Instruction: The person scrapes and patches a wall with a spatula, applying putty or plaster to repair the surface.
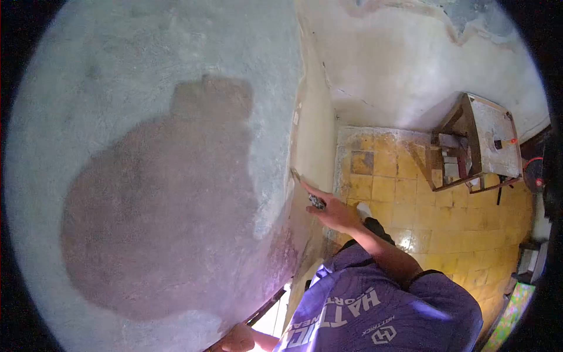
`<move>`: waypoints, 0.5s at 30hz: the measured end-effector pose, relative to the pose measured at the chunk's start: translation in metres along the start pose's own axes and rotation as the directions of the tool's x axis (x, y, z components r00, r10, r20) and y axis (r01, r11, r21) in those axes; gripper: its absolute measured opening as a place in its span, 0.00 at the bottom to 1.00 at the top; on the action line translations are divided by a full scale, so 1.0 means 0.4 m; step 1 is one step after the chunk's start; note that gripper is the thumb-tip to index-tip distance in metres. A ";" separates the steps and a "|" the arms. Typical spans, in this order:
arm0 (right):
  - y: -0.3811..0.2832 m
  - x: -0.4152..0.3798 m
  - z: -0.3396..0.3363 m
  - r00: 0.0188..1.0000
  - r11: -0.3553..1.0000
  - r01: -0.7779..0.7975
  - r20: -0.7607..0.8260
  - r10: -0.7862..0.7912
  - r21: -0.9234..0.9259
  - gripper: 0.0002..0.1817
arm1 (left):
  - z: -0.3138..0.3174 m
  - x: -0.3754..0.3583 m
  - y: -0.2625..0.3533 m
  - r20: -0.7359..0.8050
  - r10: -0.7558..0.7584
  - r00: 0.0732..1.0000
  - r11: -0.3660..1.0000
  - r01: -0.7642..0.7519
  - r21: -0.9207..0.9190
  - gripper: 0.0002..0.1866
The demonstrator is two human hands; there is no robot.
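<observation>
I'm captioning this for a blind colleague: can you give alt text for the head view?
Seen from above, the person's right hand holds a scraper to a wall edge beside a large dark patch on grey plaster. The left hand grips a bar at the bottom edge; a wooden stool stands on yellow floor tiles.

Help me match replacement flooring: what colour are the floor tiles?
Yellow floor tiles, worn and stained, clearest in the head view.
</observation>
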State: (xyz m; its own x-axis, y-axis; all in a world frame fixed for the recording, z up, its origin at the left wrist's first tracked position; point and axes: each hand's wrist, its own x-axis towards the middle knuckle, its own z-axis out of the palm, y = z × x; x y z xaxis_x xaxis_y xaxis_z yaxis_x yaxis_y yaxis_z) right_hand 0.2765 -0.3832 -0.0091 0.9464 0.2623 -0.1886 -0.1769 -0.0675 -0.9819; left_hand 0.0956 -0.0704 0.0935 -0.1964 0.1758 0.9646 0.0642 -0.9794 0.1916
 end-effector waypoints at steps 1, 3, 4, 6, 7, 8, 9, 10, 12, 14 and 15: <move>-0.028 -0.021 -0.002 0.996 0.995 -0.087 0.034 0.089 -0.049 0.37 | 0.000 0.000 -0.001 0.000 -0.005 1.000 1.000 0.005 -0.001 0.26; -0.052 -0.051 -0.005 0.973 0.977 -0.203 0.100 0.209 -0.071 0.37 | -0.001 0.000 0.000 0.001 -0.004 1.000 1.000 0.004 -0.001 0.26; -0.057 -0.062 -0.006 0.962 0.972 -0.232 0.137 0.236 -0.042 0.37 | -0.001 -0.002 -0.001 0.000 -0.006 1.000 1.000 0.006 -0.002 0.26; -0.027 -0.073 0.005 0.976 0.984 -0.178 0.125 0.179 -0.022 0.37 | 0.000 0.000 -0.002 0.001 -0.008 1.000 1.000 0.008 -0.013 0.26; 0.036 -0.066 0.030 0.992 0.995 -0.094 0.079 0.096 -0.038 0.37 | -0.001 0.002 -0.003 0.000 -0.006 1.000 1.000 0.006 -0.014 0.26; 0.057 -0.062 0.037 0.999 0.997 -0.015 0.050 0.018 -0.071 0.37 | -0.001 0.002 -0.003 0.001 -0.003 1.000 1.000 0.003 -0.014 0.26; 0.065 -0.060 0.044 0.998 0.992 0.062 0.021 -0.060 -0.110 0.37 | -0.003 0.005 -0.006 0.001 0.000 1.000 1.000 0.000 -0.013 0.26; 0.071 -0.056 0.043 0.991 0.978 0.130 0.009 -0.131 -0.164 0.37 | -0.007 0.008 -0.006 0.000 0.007 1.000 1.000 -0.007 -0.009 0.26; 0.073 -0.050 0.034 0.987 0.972 0.161 0.013 -0.161 -0.170 0.36 | -0.010 0.007 -0.005 -0.002 0.011 1.000 1.000 -0.011 -0.001 0.27; 0.059 -0.046 0.034 0.996 0.994 0.083 0.039 -0.080 -0.069 0.36 | -0.017 0.010 -0.004 -0.002 0.024 1.000 1.000 -0.024 0.010 0.27; 0.040 -0.049 0.029 0.998 0.999 0.022 0.058 -0.020 -0.026 0.37 | -0.018 0.010 -0.001 0.001 0.030 1.000 0.999 -0.030 0.021 0.27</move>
State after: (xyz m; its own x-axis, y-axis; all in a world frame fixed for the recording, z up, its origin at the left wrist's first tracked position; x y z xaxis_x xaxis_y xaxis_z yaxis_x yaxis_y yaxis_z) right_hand 0.2520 -0.3780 -0.0213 0.9324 0.3194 -0.1692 -0.1489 -0.0872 -0.9850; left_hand 0.0875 -0.0699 0.0961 -0.1933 0.1469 0.9701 0.0902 -0.9819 0.1667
